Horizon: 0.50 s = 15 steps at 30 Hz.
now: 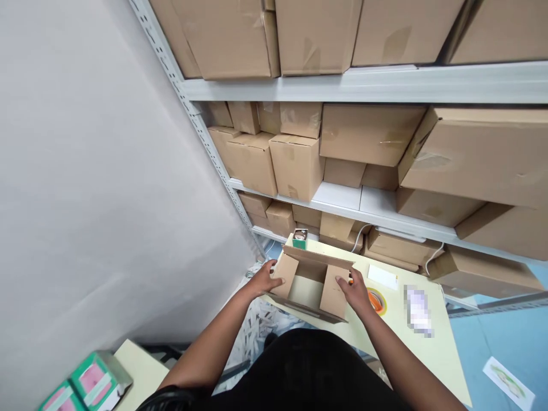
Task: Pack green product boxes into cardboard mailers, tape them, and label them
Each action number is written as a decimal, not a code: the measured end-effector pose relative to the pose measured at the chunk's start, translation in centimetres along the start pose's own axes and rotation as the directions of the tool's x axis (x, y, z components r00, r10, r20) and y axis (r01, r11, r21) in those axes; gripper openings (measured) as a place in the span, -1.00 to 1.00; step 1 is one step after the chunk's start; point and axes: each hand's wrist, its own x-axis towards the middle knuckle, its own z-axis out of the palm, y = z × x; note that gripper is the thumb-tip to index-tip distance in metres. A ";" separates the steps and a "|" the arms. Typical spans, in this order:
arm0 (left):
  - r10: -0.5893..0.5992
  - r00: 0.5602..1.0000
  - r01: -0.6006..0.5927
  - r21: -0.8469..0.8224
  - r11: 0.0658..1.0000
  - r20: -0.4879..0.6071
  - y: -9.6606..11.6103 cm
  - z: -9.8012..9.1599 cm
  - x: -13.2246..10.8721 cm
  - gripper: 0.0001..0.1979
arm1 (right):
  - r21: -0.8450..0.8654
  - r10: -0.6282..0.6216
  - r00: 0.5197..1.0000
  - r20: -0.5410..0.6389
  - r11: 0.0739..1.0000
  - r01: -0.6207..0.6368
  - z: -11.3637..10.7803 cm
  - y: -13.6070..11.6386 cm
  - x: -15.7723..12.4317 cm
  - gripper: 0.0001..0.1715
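The small open carton [305, 288] sat at the left end of the pale worktop [445, 365], close to the near edge, where both hands could reach it squarely from the wearer's standing place. The left hand [262, 281] gripped its left end, the thumb lying on the left short flap [286, 274] and the fingers curled round the outside; the right hand [354, 290] mirrored this at the other end, its thumb on the right short flap [334, 291]. Such a pinch, thumbs above and fingers outside, probably served to hold the folded-in flaps down against the spring of the card and to stop the carton from sliding. The long flaps stood out along the far and near sides, leaving the middle of the opening uncovered; whether the base was closed could not be told. A roll of orange tape [377, 301] lay flat just beside the right hand, stable on its face and within easy reach. A small green box [300, 238] stood at the far left corner, apparently out of the way of the flaps, and a white packet [382, 277] lay near the far edge. Behind the worktop, shelves [338, 195] bore stacked cardboard boxes [297, 165], seemingly packed tightly to save room.
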 end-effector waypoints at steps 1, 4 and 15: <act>0.050 0.999 -0.050 0.021 0.999 -0.006 -0.2 -0.2 0.5 -0.11 | -0.057 0.014 1.000 -0.028 0.998 -0.016 0.0 -0.2 0.3 -0.28; 0.223 0.974 -0.226 0.069 0.972 0.045 0.0 -0.4 2.3 0.07 | -0.148 0.029 0.996 -0.084 0.988 -0.041 0.0 -1.2 0.4 -0.32; 0.520 0.854 -0.516 0.120 0.848 0.003 0.0 -0.1 6.6 -0.46 | 0.260 0.130 0.991 -0.016 0.958 -0.121 -1.2 -3.3 -5.2 -0.35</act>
